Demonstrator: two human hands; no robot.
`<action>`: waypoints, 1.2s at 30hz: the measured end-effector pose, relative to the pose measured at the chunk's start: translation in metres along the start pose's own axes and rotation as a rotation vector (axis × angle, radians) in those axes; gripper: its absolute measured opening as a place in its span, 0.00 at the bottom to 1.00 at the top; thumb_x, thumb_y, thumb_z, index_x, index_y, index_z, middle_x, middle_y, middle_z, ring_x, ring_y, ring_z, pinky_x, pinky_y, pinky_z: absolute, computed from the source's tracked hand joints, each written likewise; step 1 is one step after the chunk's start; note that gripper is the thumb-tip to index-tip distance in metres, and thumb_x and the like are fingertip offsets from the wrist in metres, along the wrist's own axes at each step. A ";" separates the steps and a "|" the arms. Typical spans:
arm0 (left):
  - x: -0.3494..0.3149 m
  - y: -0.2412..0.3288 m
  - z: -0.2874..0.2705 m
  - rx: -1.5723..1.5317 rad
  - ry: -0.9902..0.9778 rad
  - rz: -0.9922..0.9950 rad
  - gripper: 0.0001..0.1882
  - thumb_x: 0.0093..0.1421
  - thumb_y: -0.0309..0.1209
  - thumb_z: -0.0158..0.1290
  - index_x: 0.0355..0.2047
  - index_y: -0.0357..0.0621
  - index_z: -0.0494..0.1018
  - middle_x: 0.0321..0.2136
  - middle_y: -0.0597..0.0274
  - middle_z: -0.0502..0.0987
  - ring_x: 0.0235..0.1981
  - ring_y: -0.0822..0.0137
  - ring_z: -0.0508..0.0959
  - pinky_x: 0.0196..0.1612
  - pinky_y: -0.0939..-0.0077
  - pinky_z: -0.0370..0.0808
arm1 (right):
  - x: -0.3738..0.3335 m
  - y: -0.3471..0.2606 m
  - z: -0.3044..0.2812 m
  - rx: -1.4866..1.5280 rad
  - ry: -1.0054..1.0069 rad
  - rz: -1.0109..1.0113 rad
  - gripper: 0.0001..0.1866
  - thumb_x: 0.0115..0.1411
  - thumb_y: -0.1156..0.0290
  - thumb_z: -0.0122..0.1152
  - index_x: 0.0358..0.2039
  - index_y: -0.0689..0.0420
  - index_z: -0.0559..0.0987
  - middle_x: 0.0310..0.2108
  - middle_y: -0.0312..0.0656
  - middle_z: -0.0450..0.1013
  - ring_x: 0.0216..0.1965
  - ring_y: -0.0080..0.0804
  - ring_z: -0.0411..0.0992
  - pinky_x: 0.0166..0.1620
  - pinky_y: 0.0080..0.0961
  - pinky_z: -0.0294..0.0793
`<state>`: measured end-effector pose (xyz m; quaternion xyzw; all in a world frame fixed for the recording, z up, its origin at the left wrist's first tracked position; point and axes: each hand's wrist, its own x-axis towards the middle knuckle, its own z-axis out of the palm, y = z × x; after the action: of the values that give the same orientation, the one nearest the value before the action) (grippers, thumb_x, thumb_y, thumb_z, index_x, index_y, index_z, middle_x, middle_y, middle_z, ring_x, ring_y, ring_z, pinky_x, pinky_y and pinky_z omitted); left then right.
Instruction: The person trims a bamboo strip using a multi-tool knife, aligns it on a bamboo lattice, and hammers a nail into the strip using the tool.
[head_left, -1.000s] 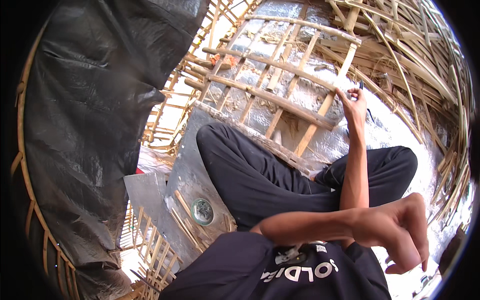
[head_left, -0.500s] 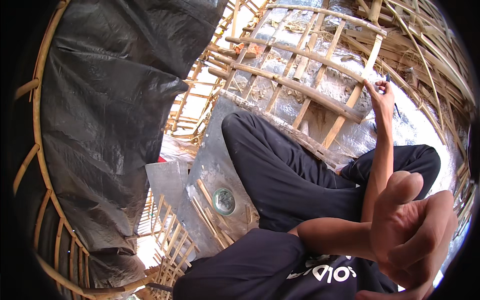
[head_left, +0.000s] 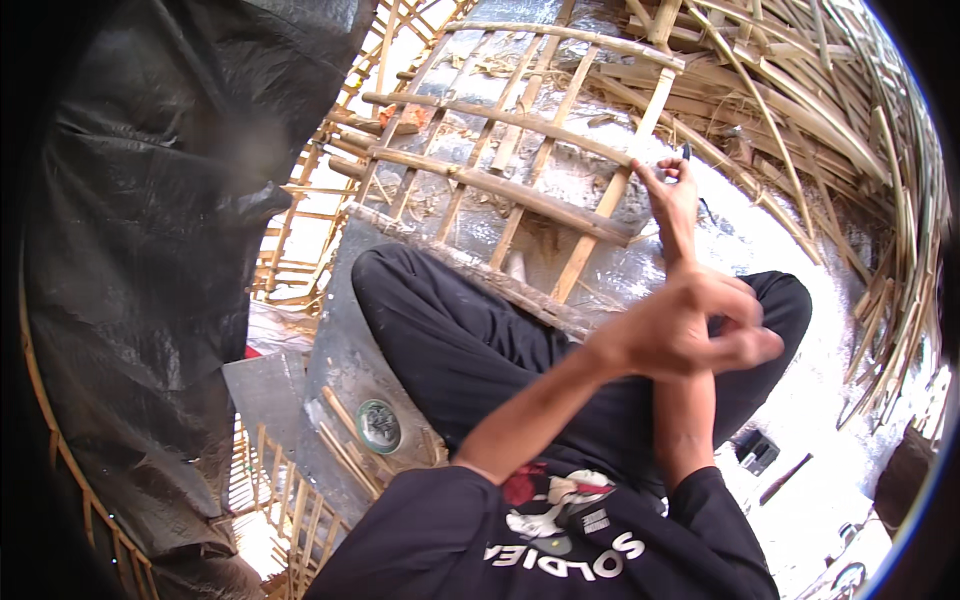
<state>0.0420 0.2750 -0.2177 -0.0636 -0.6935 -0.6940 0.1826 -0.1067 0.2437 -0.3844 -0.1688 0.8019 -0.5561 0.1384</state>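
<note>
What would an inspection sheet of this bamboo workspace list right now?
Surface: silver foil-like sheet under the work.
Job's things: pale bamboo lattice frame, flat in front of the crossed legs.
Clutter: round greenish tin lid; small black box; loose bamboo strips.
Hands: right hand pinches something small and dark at the frame's edge; left hand raised, blurred, holding nothing visible.
Cables: nothing seen.
Surroundings: black plastic sheeting on a bamboo structure.
</note>
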 end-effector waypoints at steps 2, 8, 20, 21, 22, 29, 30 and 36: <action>-0.025 -0.016 -0.049 0.865 0.131 -0.004 0.12 0.58 0.40 0.59 0.27 0.45 0.80 0.31 0.59 0.81 0.41 0.58 0.80 0.54 0.53 0.67 | 0.002 0.005 0.008 0.035 -0.048 0.012 0.30 0.47 0.50 0.79 0.37 0.63 0.77 0.40 0.54 0.77 0.43 0.44 0.74 0.49 0.38 0.72; -0.158 0.012 -0.157 1.238 0.606 -0.319 0.08 0.59 0.34 0.60 0.37 0.45 0.79 0.45 0.60 0.79 0.52 0.59 0.76 0.64 0.57 0.58 | -0.002 -0.001 0.000 0.112 -0.018 0.062 0.32 0.47 0.49 0.79 0.37 0.63 0.75 0.40 0.53 0.73 0.43 0.42 0.72 0.50 0.35 0.70; -0.506 0.052 -0.072 1.239 1.138 -1.573 0.14 0.57 0.40 0.62 0.27 0.41 0.82 0.27 0.47 0.81 0.31 0.46 0.81 0.38 0.54 0.75 | 0.000 0.022 0.012 0.113 0.066 -0.022 0.36 0.45 0.47 0.79 0.40 0.64 0.75 0.43 0.56 0.71 0.48 0.47 0.70 0.54 0.41 0.68; -0.528 0.045 -0.060 1.153 1.135 -1.679 0.15 0.57 0.41 0.62 0.28 0.39 0.83 0.24 0.48 0.81 0.29 0.48 0.82 0.36 0.56 0.76 | -0.002 0.020 0.015 0.096 0.065 -0.011 0.35 0.45 0.47 0.79 0.40 0.63 0.75 0.43 0.56 0.71 0.48 0.48 0.70 0.53 0.42 0.69; -0.536 0.033 -0.054 1.114 1.185 -1.646 0.15 0.55 0.40 0.63 0.28 0.39 0.82 0.25 0.47 0.81 0.30 0.48 0.83 0.37 0.58 0.76 | -0.001 0.019 0.015 0.073 0.074 0.001 0.35 0.44 0.47 0.79 0.40 0.63 0.75 0.44 0.56 0.70 0.48 0.49 0.71 0.53 0.42 0.69; -0.562 -0.020 -0.051 0.986 1.194 -1.564 0.11 0.49 0.32 0.67 0.31 0.39 0.83 0.26 0.47 0.83 0.34 0.49 0.84 0.40 0.59 0.77 | -0.003 0.015 0.013 0.037 0.081 0.062 0.34 0.44 0.48 0.79 0.42 0.61 0.76 0.45 0.53 0.70 0.49 0.49 0.69 0.53 0.42 0.69; -0.560 -0.020 -0.052 1.005 1.206 -1.525 0.13 0.49 0.35 0.68 0.30 0.37 0.83 0.26 0.47 0.83 0.33 0.51 0.84 0.38 0.60 0.76 | -0.006 0.010 0.011 0.027 0.074 0.057 0.34 0.45 0.48 0.79 0.41 0.61 0.76 0.45 0.53 0.70 0.49 0.49 0.69 0.53 0.42 0.69; -0.587 -0.018 -0.079 1.007 1.256 -1.579 0.19 0.50 0.44 0.66 0.29 0.39 0.83 0.28 0.45 0.82 0.34 0.45 0.82 0.41 0.57 0.76 | -0.005 0.019 0.014 0.051 0.125 0.000 0.33 0.45 0.48 0.78 0.41 0.61 0.76 0.44 0.53 0.70 0.47 0.48 0.70 0.52 0.42 0.69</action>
<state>0.5918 0.2935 -0.4378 0.8343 -0.5257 -0.1656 0.0137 -0.0992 0.2402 -0.4065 -0.1303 0.7946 -0.5857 0.0923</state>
